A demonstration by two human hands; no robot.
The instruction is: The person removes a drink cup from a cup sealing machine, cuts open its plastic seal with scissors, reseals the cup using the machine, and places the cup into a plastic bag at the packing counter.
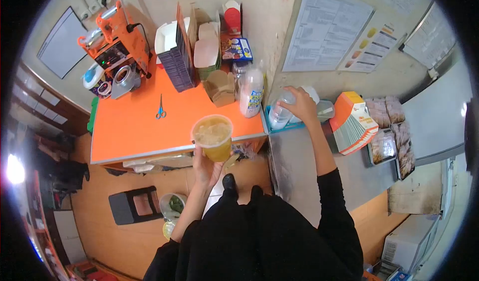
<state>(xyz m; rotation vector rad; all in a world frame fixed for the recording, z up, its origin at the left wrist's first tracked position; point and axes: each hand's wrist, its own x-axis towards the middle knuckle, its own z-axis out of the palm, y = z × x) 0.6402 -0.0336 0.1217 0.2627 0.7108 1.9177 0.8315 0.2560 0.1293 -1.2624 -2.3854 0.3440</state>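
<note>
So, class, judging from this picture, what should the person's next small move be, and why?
Probably lift the clear container gently from the blue tray with the right hand, keeping the cup level. The right hand is around the container's upper end, while the left hand holds the cup, which looks well filled with yellowish liquid, so tilting could spill it.

The middle looks bright to me; a white light (15, 169) glares far left, and the edges bend into black.
</note>
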